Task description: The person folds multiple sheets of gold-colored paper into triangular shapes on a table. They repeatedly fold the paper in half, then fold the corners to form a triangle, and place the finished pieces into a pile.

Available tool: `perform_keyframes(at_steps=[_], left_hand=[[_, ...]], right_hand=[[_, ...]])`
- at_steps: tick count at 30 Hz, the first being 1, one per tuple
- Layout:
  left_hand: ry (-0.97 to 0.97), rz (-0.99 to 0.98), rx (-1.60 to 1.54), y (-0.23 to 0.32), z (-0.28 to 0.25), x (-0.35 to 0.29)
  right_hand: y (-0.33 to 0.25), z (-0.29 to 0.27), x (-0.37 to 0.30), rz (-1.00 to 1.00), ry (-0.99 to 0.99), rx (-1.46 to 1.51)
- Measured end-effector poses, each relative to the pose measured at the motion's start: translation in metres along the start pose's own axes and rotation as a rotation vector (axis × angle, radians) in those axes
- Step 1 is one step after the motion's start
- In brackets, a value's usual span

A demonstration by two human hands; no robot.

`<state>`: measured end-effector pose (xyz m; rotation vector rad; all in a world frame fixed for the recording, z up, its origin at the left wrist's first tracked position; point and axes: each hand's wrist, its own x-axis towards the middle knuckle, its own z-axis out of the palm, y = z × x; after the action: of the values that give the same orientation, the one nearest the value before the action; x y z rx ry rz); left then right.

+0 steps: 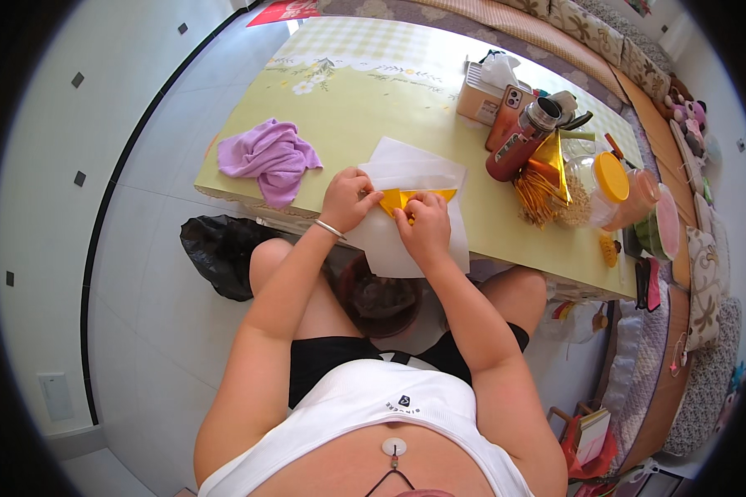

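Observation:
A small sheet of shiny gold paper (441, 195), partly folded, lies over white paper (414, 166) at the table's near edge. My left hand (351, 199), with a bangle at the wrist, pinches the gold sheet's left end between thumb and fingers. Closed over its middle and right part is my right hand (425, 222), fingers bent and pressed onto the fold. The white paper reaches past the table edge toward my lap. Part of the gold sheet is hidden under my right fingers.
A purple cloth (271, 157) lies to the left on the table (348, 91). At the right stand a dark red thermos (514, 149), a phone (508, 116), a tissue box (478, 95), a bundle of folded gold paper (539, 195) and a yellow-lidded jar (609, 178). A black bag (221, 253) sits below.

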<state>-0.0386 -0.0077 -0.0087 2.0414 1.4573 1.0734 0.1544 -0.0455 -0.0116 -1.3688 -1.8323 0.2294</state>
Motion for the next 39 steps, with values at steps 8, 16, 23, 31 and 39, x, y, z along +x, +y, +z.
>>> perform_keyframes(at_steps=[8, 16, 23, 31, 39], left_hand=[[0.111, 0.075, 0.117, -0.008, 0.006, -0.004], [0.093, 0.021, 0.144, -0.003, 0.008, -0.002], [0.067, -0.015, 0.170, 0.001, 0.007, -0.001], [0.219, 0.464, 0.386, 0.010, 0.021, -0.024], [0.114, 0.120, 0.443, 0.031, 0.014, -0.024]], right_hand=[[-0.005, 0.000, 0.001, 0.045, -0.011, -0.023], [-0.003, 0.000, 0.000, 0.038, -0.048, -0.090], [0.002, 0.002, -0.002, -0.145, -0.019, -0.136], [0.004, 0.010, -0.005, -0.167, -0.033, -0.194], [0.002, 0.008, -0.007, -0.158, -0.044, -0.235]])
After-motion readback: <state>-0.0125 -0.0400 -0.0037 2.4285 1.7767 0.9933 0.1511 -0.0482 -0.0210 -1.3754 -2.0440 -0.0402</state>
